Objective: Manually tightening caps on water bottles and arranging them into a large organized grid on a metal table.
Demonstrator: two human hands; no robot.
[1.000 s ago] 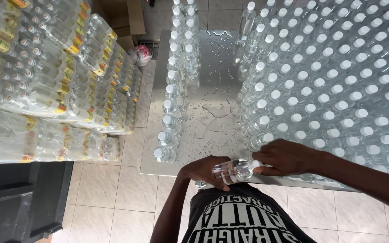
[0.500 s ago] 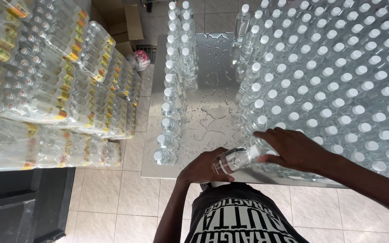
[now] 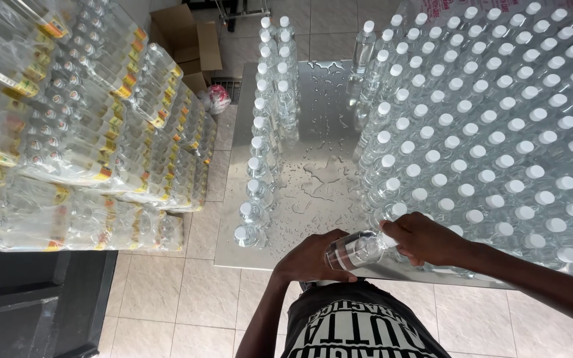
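Both hands meet over the near edge of the table (image 3: pixel 313 132), a wet metal top with puddles down its middle. The left hand (image 3: pixel 313 260) wraps its fingers around the base of a clear bottle (image 3: pixel 356 250), which lies tilted almost on its side, cap end pointing toward the right. The right hand (image 3: pixel 426 237) closes its fingers over the cap end, so the cap itself is hidden; the bottle is held above the table's near edge, between the two hands and clear of the surface as far as can be told.

Just beyond the right hand, the capped bottles (image 3: pixel 499 132) stand upright in a dense block that fills the right side of the table from the near edge to the far one, white caps in diagonal rows. A narrower row of bottles (image 3: pixel 263 152) runs along the left edge, from the near left corner to the far end. The wet strip between the two groups is bare metal.

Off the table on the left, shrink-wrapped packs (image 3: pixel 67 132) of bottles are stacked high on the tiled floor. Beyond them sit a cardboard box (image 3: pixel 184 33) and a pink and white bag (image 3: pixel 217 98) near the table's far left corner.
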